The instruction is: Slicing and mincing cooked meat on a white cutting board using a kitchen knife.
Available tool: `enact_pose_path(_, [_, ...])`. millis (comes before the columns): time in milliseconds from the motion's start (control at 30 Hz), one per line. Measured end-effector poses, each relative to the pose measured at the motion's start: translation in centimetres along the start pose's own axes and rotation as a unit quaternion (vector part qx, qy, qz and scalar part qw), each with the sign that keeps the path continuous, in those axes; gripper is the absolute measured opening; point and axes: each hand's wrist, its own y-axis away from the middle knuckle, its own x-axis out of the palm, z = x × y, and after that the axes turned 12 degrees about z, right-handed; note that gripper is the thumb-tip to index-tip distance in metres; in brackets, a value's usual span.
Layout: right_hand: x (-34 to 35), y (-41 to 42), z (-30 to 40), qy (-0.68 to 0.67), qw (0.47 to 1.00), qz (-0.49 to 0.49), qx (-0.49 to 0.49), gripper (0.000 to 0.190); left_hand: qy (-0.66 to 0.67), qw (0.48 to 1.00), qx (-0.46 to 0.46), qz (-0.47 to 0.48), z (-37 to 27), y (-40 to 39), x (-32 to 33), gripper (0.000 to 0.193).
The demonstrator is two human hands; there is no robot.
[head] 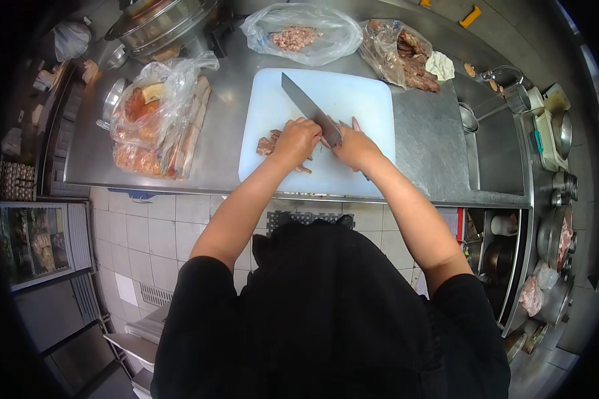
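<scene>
A white cutting board (274, 109) lies on the steel counter in front of me. My right hand (355, 148) grips a broad kitchen knife (304, 99) near its heel; the handle is hidden in the palm. The blade slants toward the far left, over the board. Left of the blade, my left hand (298, 140) has its fingers curled close to the heel, pinching what looks like a piece of meat, mostly hidden. Cut meat pieces (268, 143) rest beside my left hand, with a small scrap (303, 169) below it. A meat strip (356, 123) shows beyond my right hand.
Behind the board sits an open plastic bag (299, 57) of chopped meat. Bagged dark meat (413, 60) lies at the far right, near a sink (499, 159). Wrapped meat packages (152, 129) occupy the left side. A large metal pot (159, 30) stands at the back left.
</scene>
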Motion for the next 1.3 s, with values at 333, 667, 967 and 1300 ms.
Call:
enact_pose_path(333, [-3.7, 3.9, 2.2, 0.015, 0.992, 0.126, 0.012, 0.033, 0.023, 1.000, -0.010, -0.016, 0.7, 0.3, 0.6, 0.005])
enact_pose_path(667, [-1.9, -0.4, -1.1, -0.098, 0.994, -0.002, -0.045, 0.023, 0.043, 0.996, -0.009, 0.073, 1.2, -0.7, -2.4, 0.014])
enact_pose_path(967, [0.4, 4.9, -2.0, -0.063, 0.997, 0.045, -0.002, 0.048, -0.050, 0.970, -0.091, 0.220, 3.1, 3.0, -9.2, 0.032])
enact_pose_path(1300, [0.4, 5.3, -6.2, -0.177, 0.983, -0.007, 0.042, 0.040, -0.018, 0.988, -0.030, 0.150, 0.8, -2.0, -4.8, 0.019])
